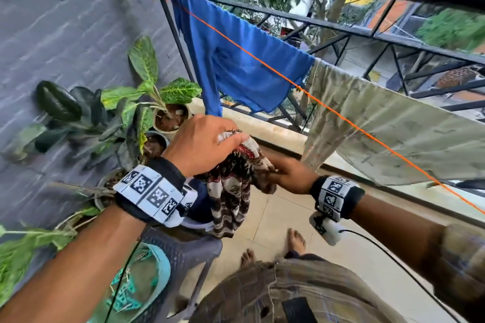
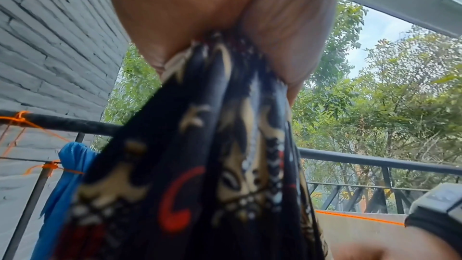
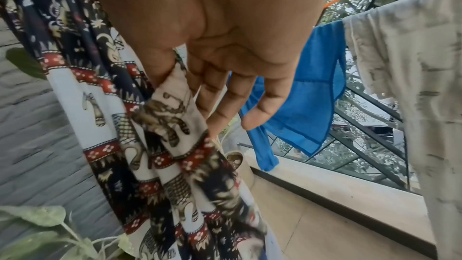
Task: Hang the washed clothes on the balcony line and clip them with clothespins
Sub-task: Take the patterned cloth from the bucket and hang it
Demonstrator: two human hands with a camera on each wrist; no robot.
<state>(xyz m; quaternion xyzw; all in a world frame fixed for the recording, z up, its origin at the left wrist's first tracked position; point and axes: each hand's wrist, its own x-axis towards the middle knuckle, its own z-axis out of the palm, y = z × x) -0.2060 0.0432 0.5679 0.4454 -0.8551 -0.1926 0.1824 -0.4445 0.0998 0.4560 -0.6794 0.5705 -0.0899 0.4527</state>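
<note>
Patterned garment (image 1: pixel 231 191) hangs lengthwise downward; left hand (image 1: pixel 202 144) grips top.

You stand on a home balcony — a black metal railing (image 1: pixel 341 26) edges it, with trees beyond. An orange clothesline (image 1: pixel 328 107) carries a blue shirt (image 1: pixel 236 65) and a pale cloth (image 1: pixel 393 123). Potted plants (image 1: pixel 147 102) crowd the corner by a grey brick wall (image 1: pixel 57 23) — the floor is tiled.
</note>
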